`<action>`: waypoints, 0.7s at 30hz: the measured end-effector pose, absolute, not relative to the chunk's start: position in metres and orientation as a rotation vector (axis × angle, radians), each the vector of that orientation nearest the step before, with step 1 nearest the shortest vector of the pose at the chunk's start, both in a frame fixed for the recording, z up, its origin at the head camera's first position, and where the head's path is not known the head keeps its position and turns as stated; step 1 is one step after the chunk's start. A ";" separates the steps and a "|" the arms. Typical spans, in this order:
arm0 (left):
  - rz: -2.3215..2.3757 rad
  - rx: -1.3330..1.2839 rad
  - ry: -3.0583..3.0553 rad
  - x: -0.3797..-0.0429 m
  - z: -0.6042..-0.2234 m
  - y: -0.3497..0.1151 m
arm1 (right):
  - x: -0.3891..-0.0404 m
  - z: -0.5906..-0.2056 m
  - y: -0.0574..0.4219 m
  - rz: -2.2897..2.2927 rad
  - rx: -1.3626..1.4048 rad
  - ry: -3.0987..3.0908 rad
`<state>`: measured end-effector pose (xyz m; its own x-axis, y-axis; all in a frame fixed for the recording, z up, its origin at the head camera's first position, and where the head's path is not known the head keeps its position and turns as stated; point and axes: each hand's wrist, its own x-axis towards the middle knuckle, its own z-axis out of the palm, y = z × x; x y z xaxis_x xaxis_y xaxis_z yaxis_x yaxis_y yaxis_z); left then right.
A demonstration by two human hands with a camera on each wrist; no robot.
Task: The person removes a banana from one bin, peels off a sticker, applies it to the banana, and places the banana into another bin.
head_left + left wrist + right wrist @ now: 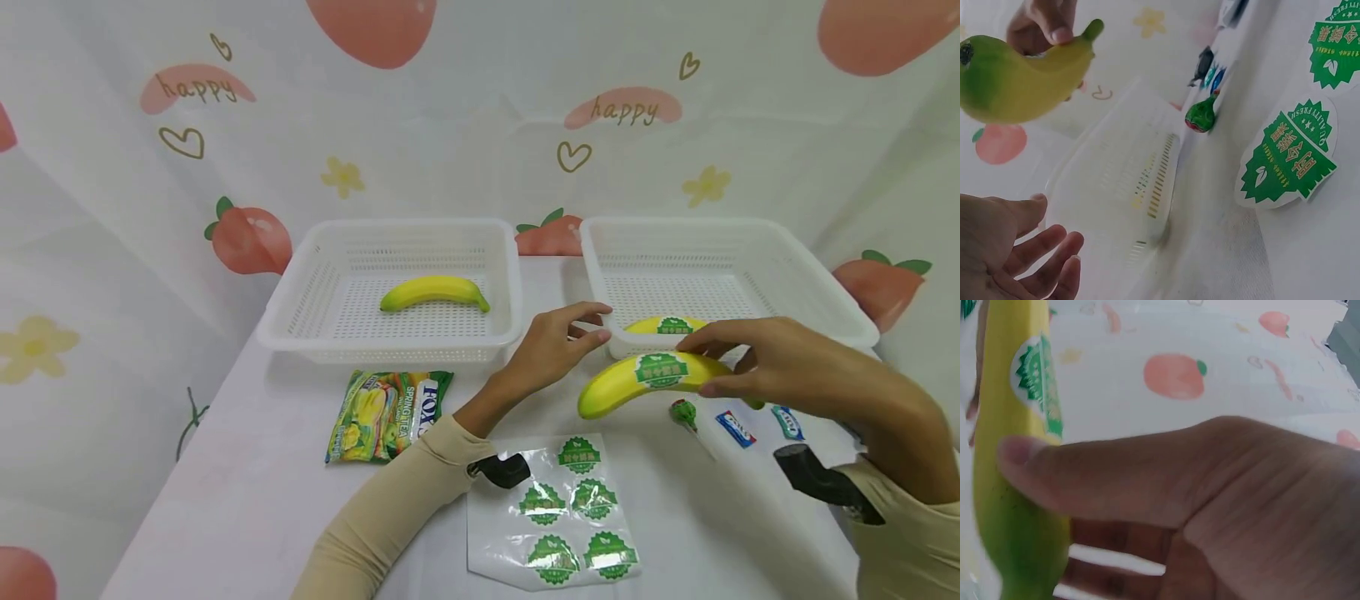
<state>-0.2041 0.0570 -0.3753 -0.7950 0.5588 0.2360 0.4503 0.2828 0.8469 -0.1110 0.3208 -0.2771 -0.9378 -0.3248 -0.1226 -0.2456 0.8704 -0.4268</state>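
Note:
My right hand (787, 367) pinches a yellow banana (615, 392) near its stem end, thumb on one side and fingers on the other. A green round sticker (662, 371) is on the banana's side. In the right wrist view the thumb (1104, 472) presses against the peel. My left hand (551, 346) holds nothing, its fingers loosely bent beside the near left corner of the right white basket (795, 258). Whether it touches the rim I cannot tell. Inside that basket lies another stickered banana (641, 325), partly hidden behind the front wall and right hand.
The left white basket (390, 343) holds a plain banana (435, 292). In front of it lies a green-yellow candy bag (386, 417). A sheet of green stickers (498, 533) is under my left forearm. A lollipop (684, 412) and small wrapped candies (737, 427) lie at the right.

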 end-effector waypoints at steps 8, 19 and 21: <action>1.594 0.921 2.418 -0.203 -0.375 0.059 | -0.142 -0.250 0.358 -0.503 -0.292 2.997; 1.640 0.883 2.386 -0.202 -0.376 0.060 | -0.206 -0.255 0.378 -0.562 -0.232 2.968; 1.635 0.873 2.381 -0.201 -0.376 0.060 | -0.216 -0.261 0.379 -0.576 -0.220 2.951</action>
